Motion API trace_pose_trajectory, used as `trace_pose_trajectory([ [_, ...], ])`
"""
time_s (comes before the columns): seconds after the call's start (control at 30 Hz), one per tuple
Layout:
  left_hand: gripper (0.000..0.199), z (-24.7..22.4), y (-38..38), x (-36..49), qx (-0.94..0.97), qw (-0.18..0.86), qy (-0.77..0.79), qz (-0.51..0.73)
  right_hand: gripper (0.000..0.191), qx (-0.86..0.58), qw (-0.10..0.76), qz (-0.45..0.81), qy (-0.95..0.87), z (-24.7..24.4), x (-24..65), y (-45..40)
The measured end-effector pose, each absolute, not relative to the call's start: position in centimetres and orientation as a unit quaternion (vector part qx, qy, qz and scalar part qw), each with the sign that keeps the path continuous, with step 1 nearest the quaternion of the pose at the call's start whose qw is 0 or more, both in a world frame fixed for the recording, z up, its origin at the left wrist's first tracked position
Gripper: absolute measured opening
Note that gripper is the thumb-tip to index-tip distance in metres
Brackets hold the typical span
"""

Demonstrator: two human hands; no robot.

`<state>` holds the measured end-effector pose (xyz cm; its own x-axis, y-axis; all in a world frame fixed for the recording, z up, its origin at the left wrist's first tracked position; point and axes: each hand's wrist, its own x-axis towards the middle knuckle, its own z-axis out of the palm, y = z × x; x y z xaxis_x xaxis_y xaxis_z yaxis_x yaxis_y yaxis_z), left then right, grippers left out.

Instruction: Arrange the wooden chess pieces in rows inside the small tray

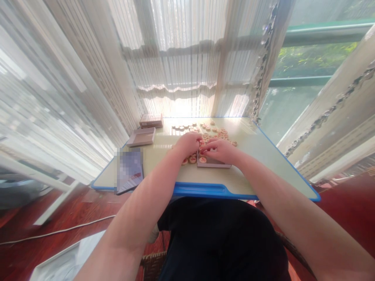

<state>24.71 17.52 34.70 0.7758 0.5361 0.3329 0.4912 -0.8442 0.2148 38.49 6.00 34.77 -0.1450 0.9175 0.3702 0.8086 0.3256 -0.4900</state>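
Observation:
Both my hands meet over a shallow cardboard box (215, 165) near the front of the table. My left hand (189, 143) curls at the box's left side, fingertips closed beside some pieces; what they hold is hidden. Coming in from the right, my right hand (220, 150) reaches over the box with its fingers and thumb closed around a xiangqi piece at the left end. One round, pale xiangqi piece (202, 160) with a red character lies inside the box's left corner. More xiangqi pieces (192, 159) rest just left of the box, partly under my left wrist.
Loose xiangqi pieces (222, 133) spread behind my hands. An open box lid (142, 137) and a stacked box (150, 120) stand at the back left. A tablet-like device (130, 169) lies at the left edge. The table (272, 168) has a blue rim; curtains hang behind.

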Motion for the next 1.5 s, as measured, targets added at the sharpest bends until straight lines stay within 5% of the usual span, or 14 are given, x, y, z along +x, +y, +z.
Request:
trace_pose_trajectory([
  [1.5,0.033,34.6,17.8,24.7,0.943,0.061,0.272,0.181,0.018,-0.565,0.27,0.129,-0.769,36.3,38.0,4.9],
])
